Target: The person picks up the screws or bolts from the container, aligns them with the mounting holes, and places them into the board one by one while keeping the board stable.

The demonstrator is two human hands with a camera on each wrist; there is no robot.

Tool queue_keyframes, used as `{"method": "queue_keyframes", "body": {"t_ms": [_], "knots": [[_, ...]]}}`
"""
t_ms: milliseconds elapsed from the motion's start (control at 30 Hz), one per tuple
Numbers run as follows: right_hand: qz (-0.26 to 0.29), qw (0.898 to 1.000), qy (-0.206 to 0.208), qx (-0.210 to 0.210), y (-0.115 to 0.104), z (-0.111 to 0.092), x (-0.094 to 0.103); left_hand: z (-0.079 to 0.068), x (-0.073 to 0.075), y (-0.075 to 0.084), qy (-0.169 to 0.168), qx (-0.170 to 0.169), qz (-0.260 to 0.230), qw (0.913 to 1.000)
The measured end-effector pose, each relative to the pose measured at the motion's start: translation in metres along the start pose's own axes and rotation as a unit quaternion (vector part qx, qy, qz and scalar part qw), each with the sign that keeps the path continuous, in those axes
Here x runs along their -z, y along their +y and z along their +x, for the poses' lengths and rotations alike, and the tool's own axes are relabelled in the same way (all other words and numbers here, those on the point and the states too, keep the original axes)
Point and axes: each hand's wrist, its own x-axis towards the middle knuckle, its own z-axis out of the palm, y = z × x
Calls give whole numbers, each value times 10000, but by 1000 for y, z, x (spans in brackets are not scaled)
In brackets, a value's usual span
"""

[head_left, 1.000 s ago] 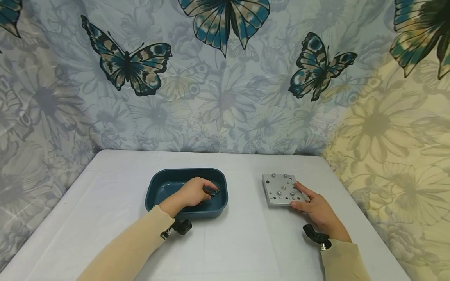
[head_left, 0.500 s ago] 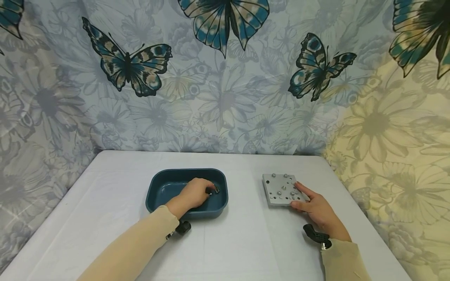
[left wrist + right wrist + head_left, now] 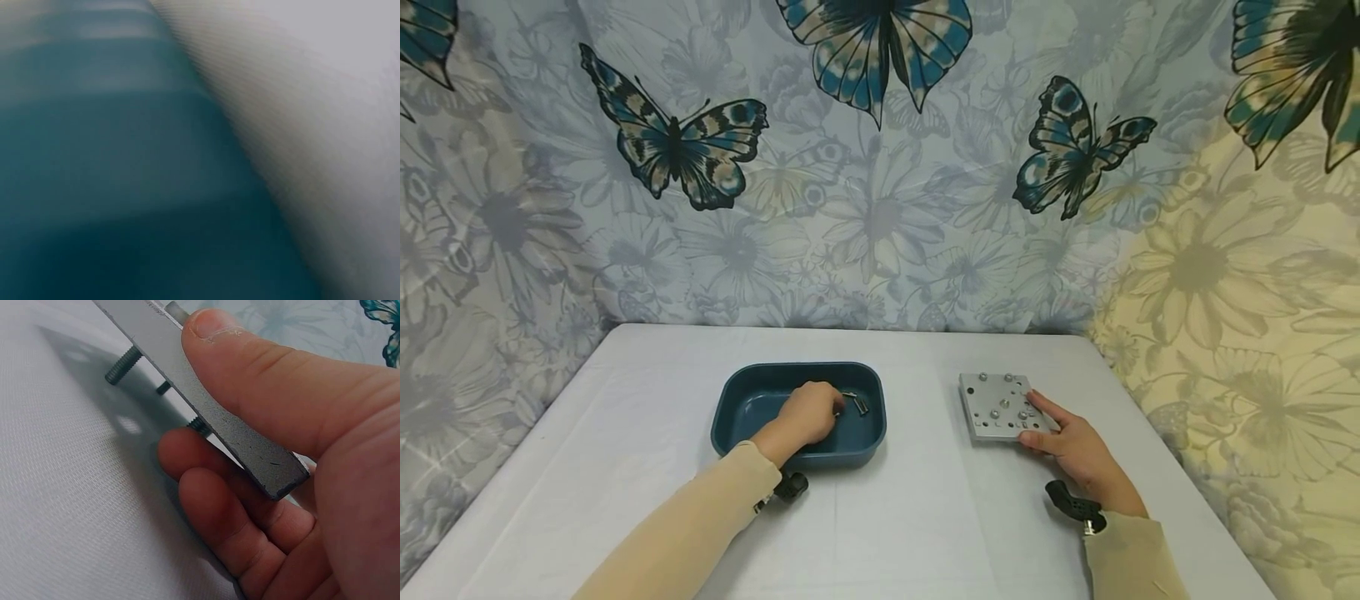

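Note:
My right hand [image 3: 1078,446] grips the right edge of a square silver metal plate [image 3: 992,408] with several holes and bolts in it. In the right wrist view the thumb lies on one side of the plate [image 3: 187,381] and curled fingers are underneath, with threaded bolt ends [image 3: 124,365] sticking out below. My left hand [image 3: 808,414] reaches down inside a dark blue tray [image 3: 730,433], beside small metal pieces [image 3: 859,405] that look like bolts. Its fingertips are mostly hidden, so whether they pinch anything does not show. Only the blurred tray wall [image 3: 112,156] fills the left wrist view.
A white cloth [image 3: 910,517] covers the table. Behind it hangs a butterfly-patterned curtain [image 3: 880,250]. The tray stands left of the plate, with a stretch of tablecloth between them. Black wrist cameras sit at both wrists.
My left hand has drawn slightly leftward inside the tray, and its fingers have turned downward, leaving the metal pieces more exposed. The right hand and plate have stayed in place.

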Motion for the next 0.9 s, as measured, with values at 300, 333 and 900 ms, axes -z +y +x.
{"method": "queue_keyframes", "body": {"t_ms": [300,333,900], "knots": [[115,9999,-26,19,-1,0,-1,0,10,-8,-101,193,-2349,9718],[120,9999,-27,6,-1,0,-1,0,12,-8,-182,307,-2824,9586],[198,9998,-21,-10,-1,-1,0,-3,25,15,-410,625,-5815,8101]]}}
